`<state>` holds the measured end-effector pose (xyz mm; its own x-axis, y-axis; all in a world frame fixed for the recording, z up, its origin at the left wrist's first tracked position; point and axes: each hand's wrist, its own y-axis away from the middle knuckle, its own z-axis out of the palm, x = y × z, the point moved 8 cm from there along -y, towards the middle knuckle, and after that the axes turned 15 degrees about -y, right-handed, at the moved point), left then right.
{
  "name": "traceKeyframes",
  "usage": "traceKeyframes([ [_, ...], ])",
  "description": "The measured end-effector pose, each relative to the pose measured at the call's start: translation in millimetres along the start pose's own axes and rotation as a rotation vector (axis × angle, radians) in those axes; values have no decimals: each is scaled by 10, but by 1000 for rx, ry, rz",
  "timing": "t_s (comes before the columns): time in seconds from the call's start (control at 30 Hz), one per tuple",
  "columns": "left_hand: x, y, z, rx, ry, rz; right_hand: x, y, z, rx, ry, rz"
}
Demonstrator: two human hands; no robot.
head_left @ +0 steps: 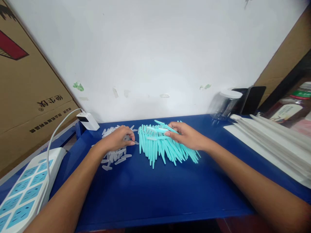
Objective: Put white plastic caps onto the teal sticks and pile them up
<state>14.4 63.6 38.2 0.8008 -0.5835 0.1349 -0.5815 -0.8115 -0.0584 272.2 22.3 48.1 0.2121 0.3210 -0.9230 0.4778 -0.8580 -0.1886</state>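
Observation:
My left hand (119, 138) rests on a pile of small clear plastic caps (115, 156) on the blue table (150, 194); its fingers are curled in a pinch on the caps. My right hand (185, 135) lies on a heap of teal plastic sticks (160, 147) to the right of the caps. Its fingers are pressed together on one teal stick (157, 138) lying across the top of the heap.
A white power strip (23, 191) lies at the left edge, with a white charger (87, 121) and cable behind it. A cardboard box (26, 97) leans at left. At right are a clear jar (223, 105), a dark phone (254, 99) and stacked white packets (272, 142).

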Motion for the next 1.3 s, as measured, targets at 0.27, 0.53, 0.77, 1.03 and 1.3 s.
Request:
traceKeyframes([
  [0.27,65,-20,-293,252,381,-142,-28,33,105,-106,-53,49],
  [0.53,312,3,-317,417,681,-112,9,57,211,-177,-87,137],
  [0.77,279,3,-262,442,723,-156,5,59,227,-193,-88,140],
  [1.03,267,-33,-222,433,708,-157,8,55,219,-194,-76,148],
  [1.3,246,-46,-168,453,677,-189,-15,73,257,-231,-121,153],
])
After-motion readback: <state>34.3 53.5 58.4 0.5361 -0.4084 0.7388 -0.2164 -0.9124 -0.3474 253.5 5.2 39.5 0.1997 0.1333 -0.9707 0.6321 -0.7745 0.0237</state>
